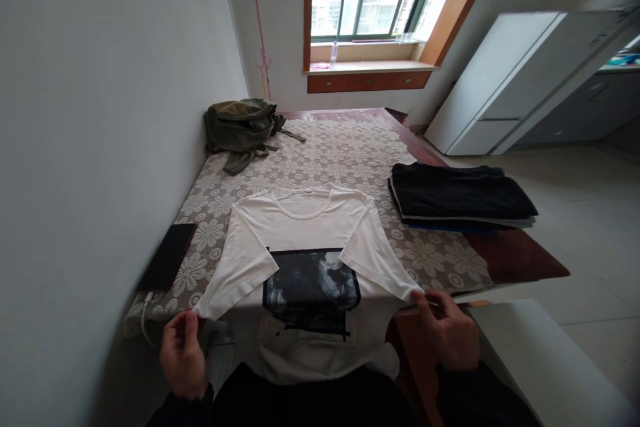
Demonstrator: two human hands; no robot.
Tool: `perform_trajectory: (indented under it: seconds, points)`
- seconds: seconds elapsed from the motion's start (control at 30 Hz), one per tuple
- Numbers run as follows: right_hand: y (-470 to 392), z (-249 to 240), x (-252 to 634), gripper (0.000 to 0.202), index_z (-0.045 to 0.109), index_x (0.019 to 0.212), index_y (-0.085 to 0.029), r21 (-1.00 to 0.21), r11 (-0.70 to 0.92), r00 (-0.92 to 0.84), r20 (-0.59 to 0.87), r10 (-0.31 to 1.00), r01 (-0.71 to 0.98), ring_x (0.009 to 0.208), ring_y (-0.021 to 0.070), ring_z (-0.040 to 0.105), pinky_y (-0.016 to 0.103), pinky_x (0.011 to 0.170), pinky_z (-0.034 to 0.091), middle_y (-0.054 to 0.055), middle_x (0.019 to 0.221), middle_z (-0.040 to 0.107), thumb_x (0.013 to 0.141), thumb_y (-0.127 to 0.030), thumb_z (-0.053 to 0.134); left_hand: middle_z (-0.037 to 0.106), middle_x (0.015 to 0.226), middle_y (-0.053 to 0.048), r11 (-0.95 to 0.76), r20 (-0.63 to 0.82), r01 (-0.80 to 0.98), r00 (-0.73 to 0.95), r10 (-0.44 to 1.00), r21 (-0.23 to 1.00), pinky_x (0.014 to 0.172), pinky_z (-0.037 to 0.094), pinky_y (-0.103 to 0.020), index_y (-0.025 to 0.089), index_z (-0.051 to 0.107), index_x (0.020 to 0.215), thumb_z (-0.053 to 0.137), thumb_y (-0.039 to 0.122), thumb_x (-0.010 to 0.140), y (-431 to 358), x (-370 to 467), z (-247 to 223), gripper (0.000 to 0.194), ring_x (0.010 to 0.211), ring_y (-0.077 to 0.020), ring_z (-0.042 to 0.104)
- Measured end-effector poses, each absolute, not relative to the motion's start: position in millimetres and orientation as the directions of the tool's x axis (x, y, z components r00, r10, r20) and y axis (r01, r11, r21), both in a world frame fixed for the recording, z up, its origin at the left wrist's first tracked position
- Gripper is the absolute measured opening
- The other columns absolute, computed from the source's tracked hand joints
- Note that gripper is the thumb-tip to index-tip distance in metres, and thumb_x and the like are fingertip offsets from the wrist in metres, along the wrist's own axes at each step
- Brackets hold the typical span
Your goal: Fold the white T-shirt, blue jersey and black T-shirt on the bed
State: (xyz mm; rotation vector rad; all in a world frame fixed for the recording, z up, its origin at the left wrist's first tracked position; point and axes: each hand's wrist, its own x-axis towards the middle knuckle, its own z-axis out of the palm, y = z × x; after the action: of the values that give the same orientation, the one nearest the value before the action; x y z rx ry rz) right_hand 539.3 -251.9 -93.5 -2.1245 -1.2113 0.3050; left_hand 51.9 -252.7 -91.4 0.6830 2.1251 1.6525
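A white T-shirt (305,223) with a dark printed picture on its front lies face up on the patterned tablecloth, its neckline toward the window. Its lower part hangs over the near table edge in folds. My left hand (185,355) pinches the outer corner of the left sleeve at the table's near left edge. On the other side, my right hand (447,330) has thumb and fingers closed on the corner of the right sleeve. Both sleeves are spread outward and down.
A folded stack of dark clothes (457,197) lies at the right of the table (325,153). A green backpack (243,125) rests at the back left. Near the left wall is a black tablet (169,257) with a white cable. A white surface (545,360) stands at the lower right.
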Motion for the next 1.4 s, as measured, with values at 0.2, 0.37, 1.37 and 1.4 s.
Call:
perform_trajectory:
  seconds: [0.2,0.37,1.37,1.4]
  points:
    - [-244,-79,525,0.059,0.064,0.102,-0.022,-0.898,-0.322,0.574,-0.099,0.813,0.301,0.071,0.0281,0.075,0.034,0.063,0.057,0.008,0.078,0.079,0.073,-0.072,0.073,0.074,0.085,-0.003,0.199,-0.272,-0.188,-0.728,0.629,0.962,0.071,0.058,-0.036,0.019,0.067,0.094,0.069,0.074,0.07,-253,50,-85,0.06,0.08,-0.0241,0.07]
    - [-238,-70,514,0.057,0.068,0.097,-0.02,-0.921,-0.298,0.57,-0.108,0.814,0.251,0.068,0.025,0.072,0.029,0.058,0.055,0.006,0.072,0.077,0.068,-0.068,0.079,0.075,0.077,-0.005,0.281,-0.284,-0.121,-0.692,0.663,0.952,0.063,0.057,-0.035,0.018,0.069,0.087,0.07,0.079,0.065,-251,39,-74,0.065,0.071,-0.0251,0.071]
    - [-242,-79,520,0.055,0.066,0.107,-0.021,-0.959,-0.243,0.509,-0.14,0.849,0.143,0.076,0.0271,0.075,0.032,0.065,0.059,0.007,0.082,0.079,0.072,-0.061,0.08,0.079,0.098,-0.008,0.229,-0.101,0.12,-0.64,0.762,0.966,0.074,0.061,-0.032,0.017,0.076,0.101,0.079,0.06,0.065,-253,47,-66,0.056,0.091,-0.0278,0.074]
    - [-241,-80,519,0.055,0.066,0.106,-0.021,-0.96,-0.248,0.509,-0.152,0.848,0.127,0.075,0.0269,0.075,0.032,0.065,0.059,0.007,0.082,0.079,0.07,-0.06,0.082,0.078,0.096,-0.007,0.226,-0.098,0.119,-0.642,0.76,0.967,0.075,0.061,-0.032,0.017,0.075,0.098,0.081,0.058,0.063,-253,48,-64,0.055,0.091,-0.0277,0.074]
